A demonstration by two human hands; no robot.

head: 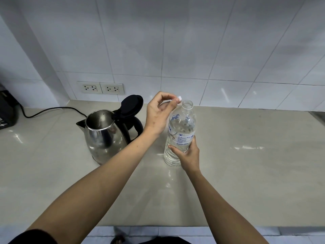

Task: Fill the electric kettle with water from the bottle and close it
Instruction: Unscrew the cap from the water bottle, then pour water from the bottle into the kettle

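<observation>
1. Nearest, two bare forearms reach out over a smooth, glossy beige counter; its sheen suggests a wet bottle base could slide on it.
2. The right hand is wrapped around the lower body of the bottle, just below the label, and the bottle stands upright on the counter. It is clear, thin plastic with ribbed rings low down, and looks well filled, so I judge it heavy and liable to buckle if squeezed. A firm hold at the ribs, with support near the shoulder when tipping, should suit it.
3. The bottle's mouth is open. The left hand hovers just beside the neck, fingertips pinching a small white cap.
4. Left of the bottle, near but apart, sits the kettle: a rounded, polished steel body, stiff and reflective, with a black plastic handle. Its black lid is hinged upright, leaving the opening clear for pouring; the inside looks dry.
5. Behind it, a black cord trails left towards a dark appliance.
6. Farthest, two wall sockets are set in glossy white tiles.
</observation>
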